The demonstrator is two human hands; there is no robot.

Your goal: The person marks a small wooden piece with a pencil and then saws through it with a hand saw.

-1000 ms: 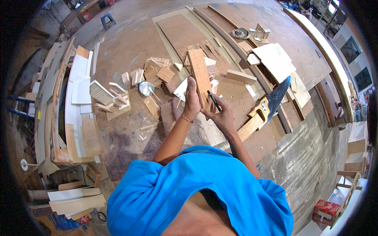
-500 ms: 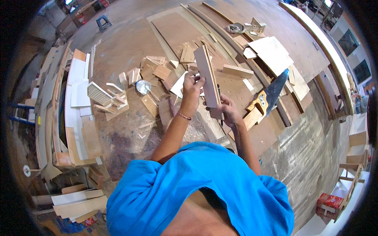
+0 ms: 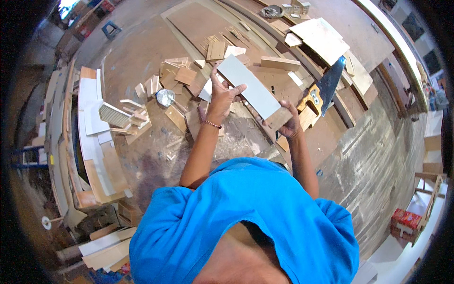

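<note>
A long narrow board (image 3: 249, 87) with a pale, whitish face is held up in front of me, tilted down to the right. My left hand (image 3: 222, 98) grips its left edge, thumb across the face and fingers behind. At the lower right end, my right hand (image 3: 291, 124) grasps a small brown wood piece (image 3: 279, 118) that meets the board; whether the two are joined I cannot tell. Dark bits of a slim, pen-like thing show beside the board near the right hand, mostly hidden. A handsaw (image 3: 326, 90) with a yellowish wooden handle lies just right of that hand.
Beyond the left hand lie wood offcuts (image 3: 186, 75) and a round tin (image 3: 165, 97) with a brush-like handle. A slatted wooden piece (image 3: 114, 114) stands at left. Long planks (image 3: 338, 106) and a pale sheet (image 3: 319, 40) lie at right; a blue stool (image 3: 111, 30) stands far left.
The board has turned from nearly edge-on and upright to show its broad pale face, leaning more to the right. My right hand has moved slightly right, and the view has shifted.
</note>
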